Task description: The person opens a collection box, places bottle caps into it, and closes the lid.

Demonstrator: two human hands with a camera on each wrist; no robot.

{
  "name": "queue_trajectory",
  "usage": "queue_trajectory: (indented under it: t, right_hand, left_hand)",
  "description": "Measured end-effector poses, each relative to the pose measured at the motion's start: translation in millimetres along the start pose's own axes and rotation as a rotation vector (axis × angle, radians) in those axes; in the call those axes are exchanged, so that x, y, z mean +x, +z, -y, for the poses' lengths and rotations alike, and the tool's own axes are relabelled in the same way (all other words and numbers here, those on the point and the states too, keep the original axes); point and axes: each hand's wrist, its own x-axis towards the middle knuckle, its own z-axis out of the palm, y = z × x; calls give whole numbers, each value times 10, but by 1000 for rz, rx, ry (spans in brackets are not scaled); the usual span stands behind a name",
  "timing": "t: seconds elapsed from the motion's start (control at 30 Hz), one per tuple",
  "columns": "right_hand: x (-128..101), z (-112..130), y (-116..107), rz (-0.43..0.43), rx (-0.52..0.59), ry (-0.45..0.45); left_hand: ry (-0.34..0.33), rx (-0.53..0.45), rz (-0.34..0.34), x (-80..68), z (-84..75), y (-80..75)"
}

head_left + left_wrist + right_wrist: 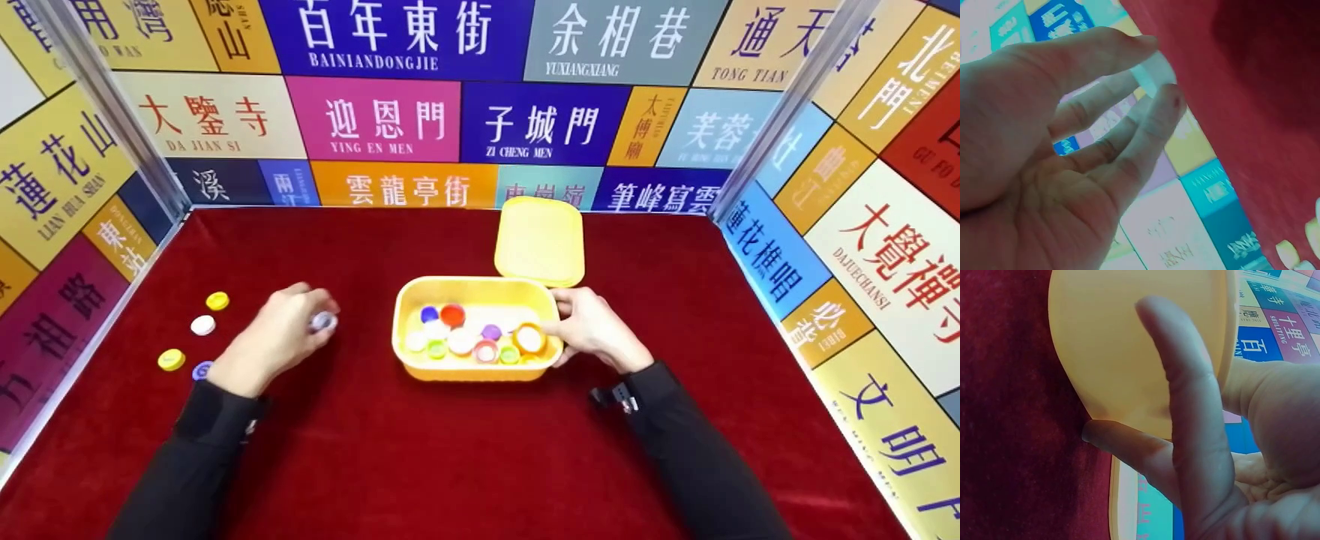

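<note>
A yellow plastic box (pixel 476 371) stands mid-table on the red cloth, its lid (pixel 540 240) open behind it. Several coloured bottle caps (pixel 461 337) lie inside. My right hand (pixel 592 330) grips the box's right wall; in the right wrist view its fingers (pixel 1185 410) lie against the yellow outer wall (pixel 1129 343), with the thumb over the rim. My left hand (pixel 281 334) is left of the box and above the cloth. It pinches a pale bottle cap (pixel 324 321) between thumb and fingertips, and the cap (pixel 1150 77) shows blurred in the left wrist view.
Loose caps lie at the left: a yellow cap (pixel 217 301), a white cap (pixel 202 325), another yellow cap (pixel 171 359) and a blue cap (pixel 201 370) partly behind my wrist. Walls printed with signs enclose the red table on three sides.
</note>
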Motion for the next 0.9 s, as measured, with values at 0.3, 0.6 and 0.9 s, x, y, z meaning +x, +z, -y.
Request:
queue_trajectory:
  t: [0.3,0.6,0.9]
  right_hand:
    - [-4,-4,3,-4,-5,2]
    - [-15,-10,-1,-7,5,3]
    - [-29,-9,7,-5,8,5]
  left_hand:
    - [137,-26,-87,288,-477,133]
    - [270,-34,-52,483,-895,372]
    - [352,-4,26,613,-1185,678]
